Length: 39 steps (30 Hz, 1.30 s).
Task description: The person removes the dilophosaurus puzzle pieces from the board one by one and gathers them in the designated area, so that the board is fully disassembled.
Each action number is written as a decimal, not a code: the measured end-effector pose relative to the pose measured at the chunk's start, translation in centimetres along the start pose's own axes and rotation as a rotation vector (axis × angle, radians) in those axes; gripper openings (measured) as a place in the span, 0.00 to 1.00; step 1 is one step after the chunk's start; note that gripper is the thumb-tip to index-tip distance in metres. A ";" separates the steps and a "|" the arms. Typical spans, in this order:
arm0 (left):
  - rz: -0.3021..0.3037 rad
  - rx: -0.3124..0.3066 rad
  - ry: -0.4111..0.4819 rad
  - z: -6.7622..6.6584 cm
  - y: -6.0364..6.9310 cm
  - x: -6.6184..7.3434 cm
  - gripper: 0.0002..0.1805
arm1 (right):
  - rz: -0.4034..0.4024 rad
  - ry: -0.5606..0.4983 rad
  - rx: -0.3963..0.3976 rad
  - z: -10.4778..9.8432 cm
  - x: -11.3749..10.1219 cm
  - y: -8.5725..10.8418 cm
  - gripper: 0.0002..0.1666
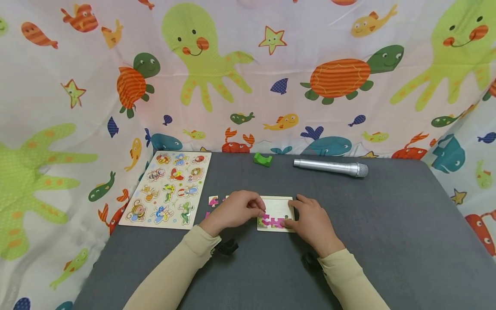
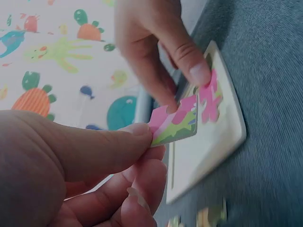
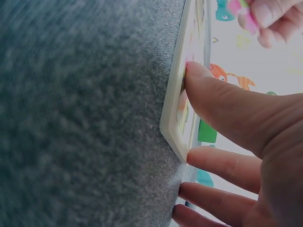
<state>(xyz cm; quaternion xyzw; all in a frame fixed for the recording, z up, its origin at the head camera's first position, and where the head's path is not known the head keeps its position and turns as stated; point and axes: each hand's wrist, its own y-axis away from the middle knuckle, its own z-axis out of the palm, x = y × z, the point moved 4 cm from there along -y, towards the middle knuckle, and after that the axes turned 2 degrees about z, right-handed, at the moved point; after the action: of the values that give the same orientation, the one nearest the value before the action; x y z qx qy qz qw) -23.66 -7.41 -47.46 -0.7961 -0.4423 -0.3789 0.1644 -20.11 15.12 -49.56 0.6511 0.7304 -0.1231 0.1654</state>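
My left hand (image 1: 241, 208) pinches a pink and green jigsaw piece (image 2: 176, 119) between thumb and fingers, over the left side of a small wooden puzzle tray (image 1: 275, 202). Joined pink pieces (image 1: 274, 221) lie along the tray's near edge. At the tray's right side is my right hand (image 1: 313, 220), its fingers extended. Its thumb presses on a pink piece, and the index fingertip touches the tray's edge, as the right wrist view shows. The other fingertips meet the grey table beside it.
Loose jigsaw pieces (image 1: 213, 201) lie left of the tray, partly hidden by my left hand. Farther left sits a large picture board (image 1: 164, 189) with insect figures. A green block (image 1: 263, 159) and silver microphone (image 1: 330, 168) lie toward the back, before a printed curtain (image 1: 279, 51).
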 end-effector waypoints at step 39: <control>-0.222 0.074 -0.060 -5.8 11.6 -8.8 0.03 | -0.002 0.009 -0.016 -0.1 0.0 0.1 0.38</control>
<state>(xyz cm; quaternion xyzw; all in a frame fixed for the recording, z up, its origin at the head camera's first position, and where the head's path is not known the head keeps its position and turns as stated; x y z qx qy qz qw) -19.48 -22.43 -49.42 -0.7465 -0.5462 -0.3543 0.1374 -20.04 15.20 -49.45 0.6498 0.7327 -0.1145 0.1669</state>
